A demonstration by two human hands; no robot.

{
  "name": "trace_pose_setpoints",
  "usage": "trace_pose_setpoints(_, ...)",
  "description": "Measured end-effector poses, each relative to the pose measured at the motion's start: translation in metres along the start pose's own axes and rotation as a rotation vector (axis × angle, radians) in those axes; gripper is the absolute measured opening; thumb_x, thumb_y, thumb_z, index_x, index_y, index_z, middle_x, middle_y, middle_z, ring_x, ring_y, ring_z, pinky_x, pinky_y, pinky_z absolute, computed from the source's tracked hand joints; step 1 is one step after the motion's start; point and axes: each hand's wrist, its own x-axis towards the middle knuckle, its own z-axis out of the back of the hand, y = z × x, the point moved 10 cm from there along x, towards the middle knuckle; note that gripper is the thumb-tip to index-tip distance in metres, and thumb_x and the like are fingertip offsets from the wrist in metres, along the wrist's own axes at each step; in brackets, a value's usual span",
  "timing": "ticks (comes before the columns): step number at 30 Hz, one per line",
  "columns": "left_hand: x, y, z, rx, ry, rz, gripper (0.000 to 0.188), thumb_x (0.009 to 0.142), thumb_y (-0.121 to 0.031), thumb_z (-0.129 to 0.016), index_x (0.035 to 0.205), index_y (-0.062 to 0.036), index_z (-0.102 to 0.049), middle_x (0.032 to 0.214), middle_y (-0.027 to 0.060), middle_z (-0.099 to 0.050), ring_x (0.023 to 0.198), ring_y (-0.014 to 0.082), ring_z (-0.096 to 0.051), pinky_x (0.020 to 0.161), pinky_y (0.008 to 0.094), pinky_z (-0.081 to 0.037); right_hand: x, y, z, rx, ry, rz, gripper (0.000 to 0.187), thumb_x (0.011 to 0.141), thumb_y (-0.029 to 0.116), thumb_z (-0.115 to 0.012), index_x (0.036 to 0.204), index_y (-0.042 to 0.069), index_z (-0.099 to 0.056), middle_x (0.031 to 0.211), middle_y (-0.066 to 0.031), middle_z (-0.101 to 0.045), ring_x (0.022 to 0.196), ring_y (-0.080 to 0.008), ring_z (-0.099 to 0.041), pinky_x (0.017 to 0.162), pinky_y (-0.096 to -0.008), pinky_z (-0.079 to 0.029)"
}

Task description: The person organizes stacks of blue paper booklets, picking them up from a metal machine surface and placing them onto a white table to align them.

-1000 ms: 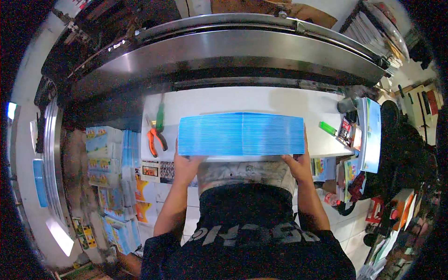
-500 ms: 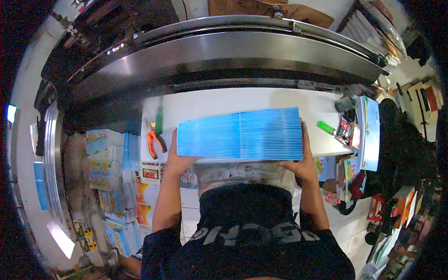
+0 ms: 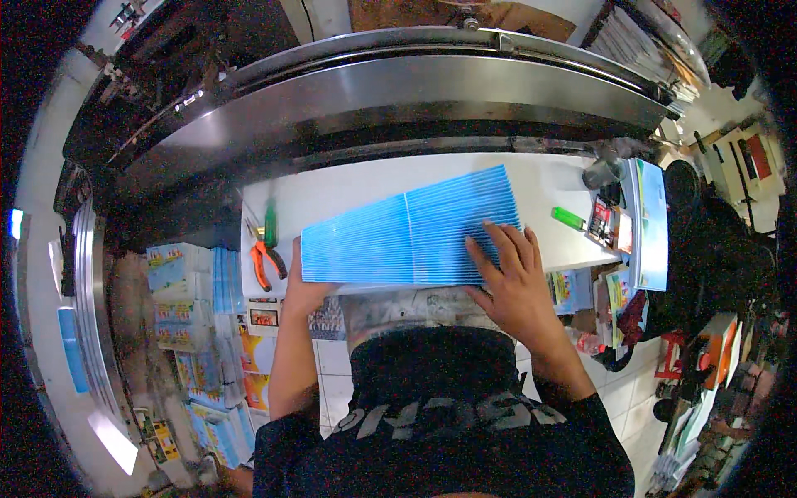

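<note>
In the centre of the frame is a wide stack of thin, light-blue sheets (image 3: 374, 241), its many edges showing as fine stripes, with a paler line running down its middle. It sits over the front part of a smooth white tabletop (image 3: 332, 187), and its right end reaches higher in the frame than its left, so the whole outline widens toward the right. The left hand (image 3: 305, 289) grips the stack's left end, fingers along the side and thumb near the lower corner (the fingers are partly hidden there). The right hand (image 3: 516, 282) is open, its fingers spread and lightly bent over the striped face near the right end, with the thumb by the lower edge.

Left of centre, near the left hand, lie pliers with orange-and-black handles (image 3: 267, 264), just beside a tool with a dark green handle (image 3: 271, 224). Right of centre is a bright green plastic handle (image 3: 568, 218), and beyond it stand a dark grey cup (image 3: 602, 173) and a pile of blue-and-white printed booklets (image 3: 650, 224). Bundles of printed booklets (image 3: 180, 274) fill the left side (their covers blurred), and a long brushed-metal beam (image 3: 398, 83) curves across the top.
</note>
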Motion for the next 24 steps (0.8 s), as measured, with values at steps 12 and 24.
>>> trace_pose_setpoints(12,0.007,0.009,0.012,0.556,-0.009,-0.279,0.064,0.07,-0.009,-0.077,0.125,-0.0016,-0.044,0.114,0.0111,-0.058,0.106,0.024,-0.056,0.094,0.0355,-0.046,0.015,0.016,-0.023,0.119,0.063,-0.055,0.034,0.075,0.025,-0.066,0.098,0.003,-0.054,0.099,-0.016,-0.059,0.094,-0.0315,-0.059,0.082,-0.0442,-0.046)
trace_pose_setpoints(24,0.018,0.014,0.004,0.236,-0.04,0.05,0.068,0.065,-0.009,-0.082,0.123,0.0028,-0.049,0.116,0.0141,-0.061,0.105,0.0249,-0.058,0.093,0.0358,-0.045,-0.098,-0.133,0.027,0.65,-0.001,-0.649,0.06,0.071,0.044,-0.078,0.114,0.005,-0.062,0.096,-0.0143,-0.07,0.084,-0.0282,-0.068,0.074,-0.0397,-0.052)
